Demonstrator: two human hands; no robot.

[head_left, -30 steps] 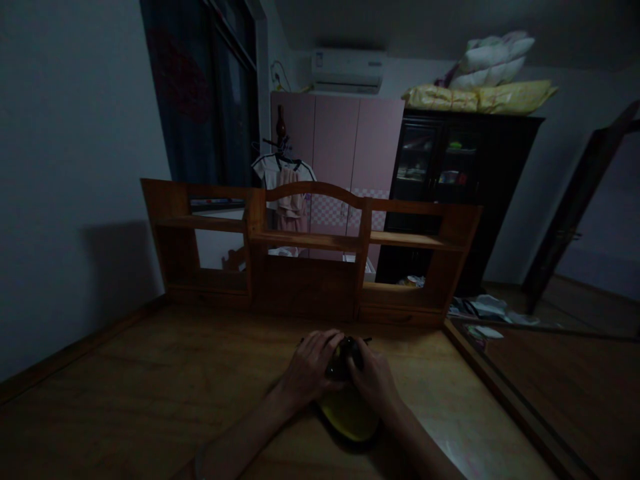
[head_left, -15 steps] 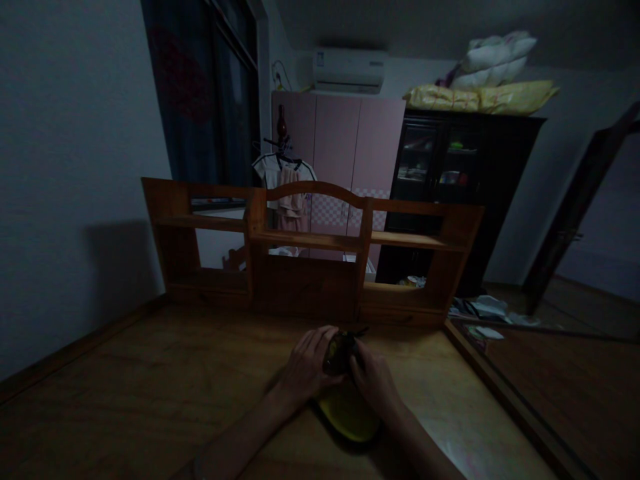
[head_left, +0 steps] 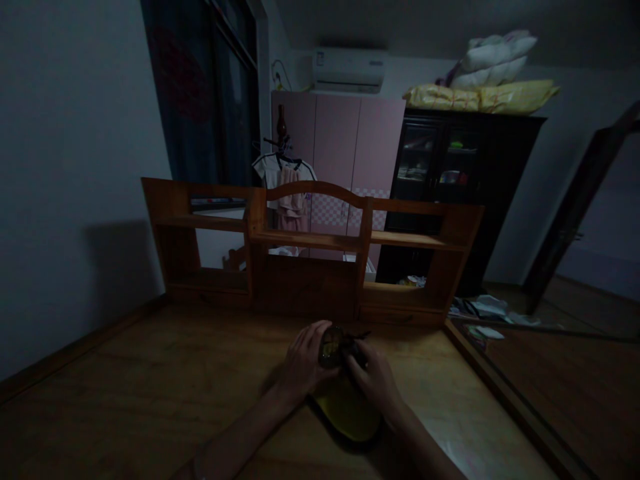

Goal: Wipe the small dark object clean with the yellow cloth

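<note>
My left hand curls round a dark, rounded, glossy thing with a dull yellowish, glinting face. Pressed in at its right side, my right hand has its fingers closed on a dark thing whose kind I cannot make out. A thin dark tip sticks out above the right fingers. Beneath both hands lies a flat yellow-green piece with a dark rim, rounded like the heel end of a slipper. Whether it joins the dark things is hidden by the hands and dim light.
The wooden surface spreads round the hands, with a raised wooden edge at right. A wooden shelf unit stands across its far end. A white wall rises at left; a pink wardrobe and dark cabinet stand behind.
The dark rounded thing has turned and shifted slightly left, and more of its yellowish face shows. Both hands moved a little with it. The yellow-green piece stays nearly in place.
</note>
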